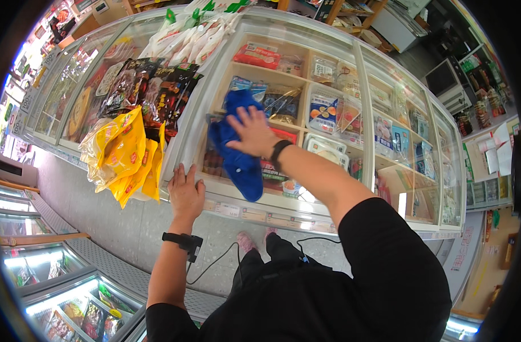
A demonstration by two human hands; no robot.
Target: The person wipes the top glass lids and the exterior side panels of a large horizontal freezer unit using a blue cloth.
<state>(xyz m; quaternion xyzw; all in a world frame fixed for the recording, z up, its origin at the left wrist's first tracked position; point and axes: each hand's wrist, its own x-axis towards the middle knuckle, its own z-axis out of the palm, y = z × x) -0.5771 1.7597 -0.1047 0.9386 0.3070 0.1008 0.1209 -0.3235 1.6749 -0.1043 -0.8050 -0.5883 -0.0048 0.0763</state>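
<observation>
Spread flat under my right hand is a blue cloth, pressed onto the sliding glass lid of a chest freezer. My right fingers are apart on the cloth. Wearing a black band with a small device on its wrist, my left hand rests on the freezer's white front corner frame, left of the cloth. Nothing shows in that hand. Below the glass, packaged foods such as a red packet and a blue and white packet lie in divided compartments.
Left of the cloth, yellow packets, dark packets and white bags with green tops are piled on the freezer. More glass lids extend right. Behind at lower left stand lit freezers. A cable hangs near my legs.
</observation>
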